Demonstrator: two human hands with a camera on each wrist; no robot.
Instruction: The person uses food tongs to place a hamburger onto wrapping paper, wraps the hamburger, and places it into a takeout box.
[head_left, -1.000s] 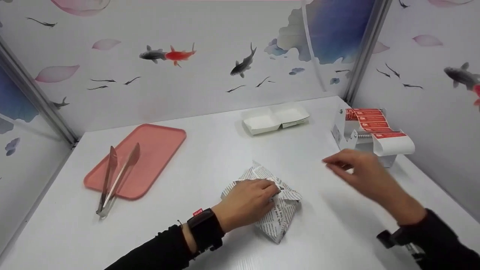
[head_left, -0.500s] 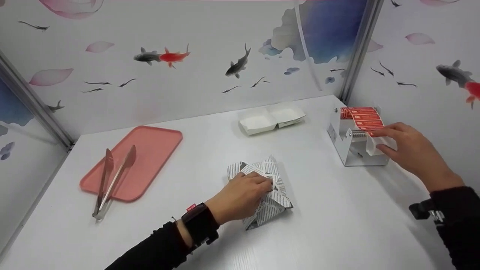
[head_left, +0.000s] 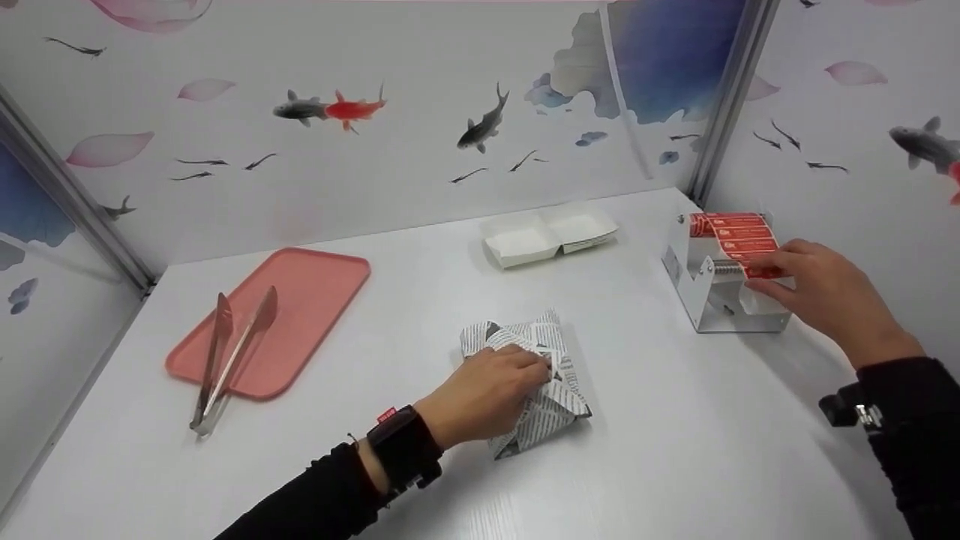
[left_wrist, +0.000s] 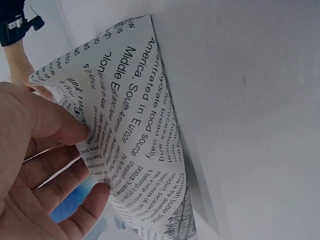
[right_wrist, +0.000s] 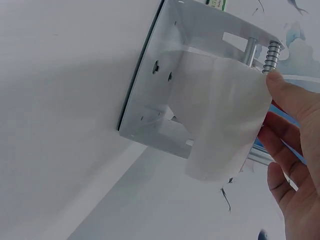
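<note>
Near the middle of the white table (head_left: 405, 330), the left hand (head_left: 480, 394) is curled over a newsprint-style paper packet (head_left: 544, 416), basically gripping it. Off left, some tongs (head_left: 239, 352) lie across a pink tray (head_left: 315, 315), poking past its near edge. Farther back on the right, the right hand (head_left: 832, 292) pinches the red label strip (head_left: 742, 232) on its dispenser (head_left: 695, 289), and an open white box (head_left: 520, 240) sits at the far side.
</note>
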